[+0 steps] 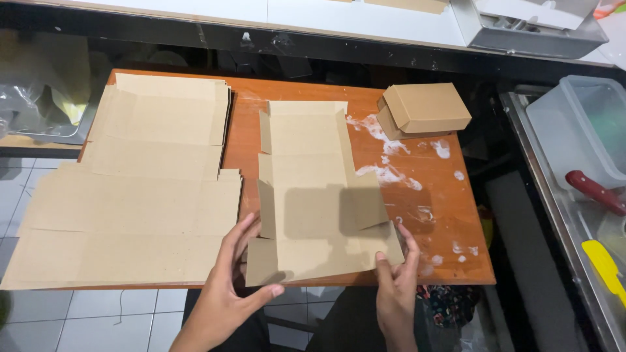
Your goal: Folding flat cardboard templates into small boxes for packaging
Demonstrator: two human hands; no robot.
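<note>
Two hands, left hand [229, 277] and right hand [396, 277], pinch our flat carton blank [313, 195] at six o'clock; side flaps need raising next.

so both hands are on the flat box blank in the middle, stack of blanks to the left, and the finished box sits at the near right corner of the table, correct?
Not quite. The finished box sits at the far right corner of the table, as the head view shows. The rest holds: left hand and right hand are on the flat box blank, stack of blanks to the left.
</note>
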